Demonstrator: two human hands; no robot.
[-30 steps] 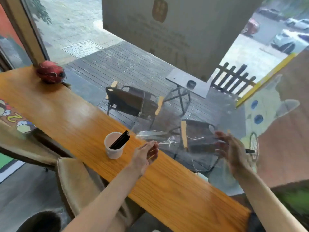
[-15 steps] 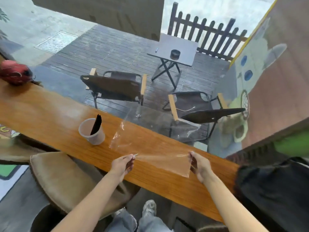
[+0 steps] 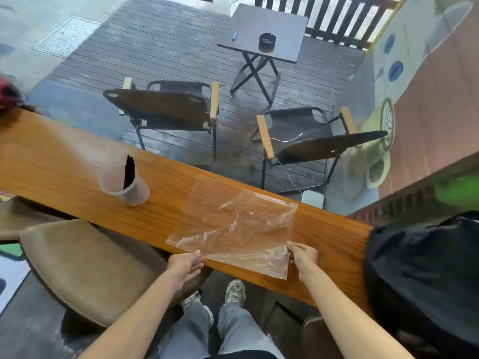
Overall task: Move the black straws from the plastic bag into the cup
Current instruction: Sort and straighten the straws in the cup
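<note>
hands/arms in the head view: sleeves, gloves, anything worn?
Both forearms are bare up to the frame's lower edge, with no sleeves in view. The left hand and right hand have no gloves, and no rings, watch or bands are visible. Lower down, light blue jeans and pale sneakers show.

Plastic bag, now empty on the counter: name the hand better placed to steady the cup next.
Left. The left hand pinches the plastic bag at its cup-side corner; the cup holding the black straws stands to the left. The right hand holds the far corner.
</note>
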